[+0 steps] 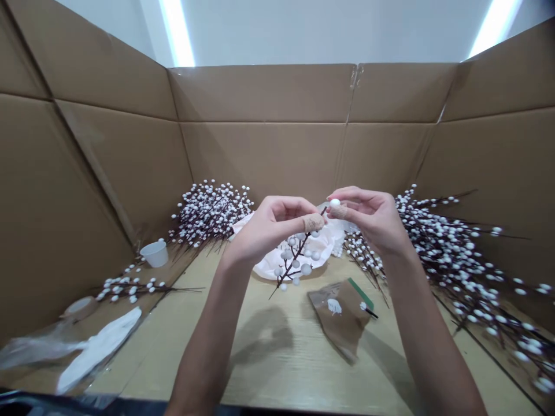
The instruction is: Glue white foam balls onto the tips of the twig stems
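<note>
My left hand (271, 229) pinches the thin brown twig of a branch of artificial pussy willow (295, 257), which carries white foam buds and slants down toward the table. A beige bandage (314, 222) wraps one of its fingers. Between the fingertips of my right hand (370, 219), a small white foam ball (335, 203) is held close to the twig's upper tip. That hand also has a beige wrap (339, 212) on a finger. A white sheet (323, 245) lies below both hands, partly hidden by them.
Large bunches of budded branches lie at back left (210, 214) and right (455, 254), with a smaller sprig (130, 287) at left. A white cup (155, 254), tape roll (79, 307), plastic bag (69, 352) and brown pouch (340, 315) stand within cardboard walls (260, 156).
</note>
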Motion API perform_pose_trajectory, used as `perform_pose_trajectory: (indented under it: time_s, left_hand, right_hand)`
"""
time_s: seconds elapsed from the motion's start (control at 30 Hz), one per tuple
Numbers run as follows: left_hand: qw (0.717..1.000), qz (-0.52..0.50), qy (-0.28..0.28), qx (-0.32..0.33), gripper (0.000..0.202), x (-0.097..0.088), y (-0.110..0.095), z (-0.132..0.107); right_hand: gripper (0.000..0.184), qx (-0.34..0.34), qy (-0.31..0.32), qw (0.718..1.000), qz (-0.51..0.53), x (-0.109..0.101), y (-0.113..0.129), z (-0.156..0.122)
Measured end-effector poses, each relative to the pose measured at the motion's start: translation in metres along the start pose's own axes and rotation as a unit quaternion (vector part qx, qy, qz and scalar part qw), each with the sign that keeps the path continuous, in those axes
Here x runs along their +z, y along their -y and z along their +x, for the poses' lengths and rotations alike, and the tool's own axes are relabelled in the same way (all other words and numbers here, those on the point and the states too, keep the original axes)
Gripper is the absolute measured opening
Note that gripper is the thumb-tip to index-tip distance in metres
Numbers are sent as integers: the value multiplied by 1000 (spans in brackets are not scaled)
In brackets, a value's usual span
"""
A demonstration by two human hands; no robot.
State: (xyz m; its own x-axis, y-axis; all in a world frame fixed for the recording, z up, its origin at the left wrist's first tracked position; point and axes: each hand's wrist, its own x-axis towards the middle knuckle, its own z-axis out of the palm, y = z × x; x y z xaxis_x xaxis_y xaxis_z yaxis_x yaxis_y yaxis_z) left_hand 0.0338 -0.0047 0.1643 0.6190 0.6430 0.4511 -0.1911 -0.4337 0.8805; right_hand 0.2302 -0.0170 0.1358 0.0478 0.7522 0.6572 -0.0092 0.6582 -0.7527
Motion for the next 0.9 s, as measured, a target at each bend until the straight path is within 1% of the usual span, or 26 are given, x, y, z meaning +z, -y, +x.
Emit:
perform_pose_trajectory:
  time_s: [0.2, 0.33, 0.43, 0.5, 0.6, 0.73, 0.9]
  left_hand:
    - [1000, 7, 8, -12, 8, 10, 1, 3]
    - [1000, 22, 6, -12, 8, 13, 3, 5]
    - [1000, 21, 9, -18, 8, 15, 4, 6]
    - [1000, 21, 9, -19, 8, 16, 5, 6]
    - [1000, 23, 4, -16, 7, 18, 5, 6]
    - [999, 32, -4, -10, 5, 20, 5, 4]
    - [998, 54, -16, 9, 5, 23, 5, 4]
  right_hand:
    - [18, -16, 30, 999, -8, -12, 9, -3]
    - [20, -33, 17, 999, -15, -20, 12, -4]
    - [22, -23, 16, 999, -20, -24, 15, -5]
    - [23, 1, 22, 1000, -19, -25, 18, -7]
    - [20, 22, 44, 999, -4, -24, 23, -8]
    - [20, 14, 68, 998, 8, -22, 26, -9]
    - [17, 6, 55, 998, 19, -17, 28, -11]
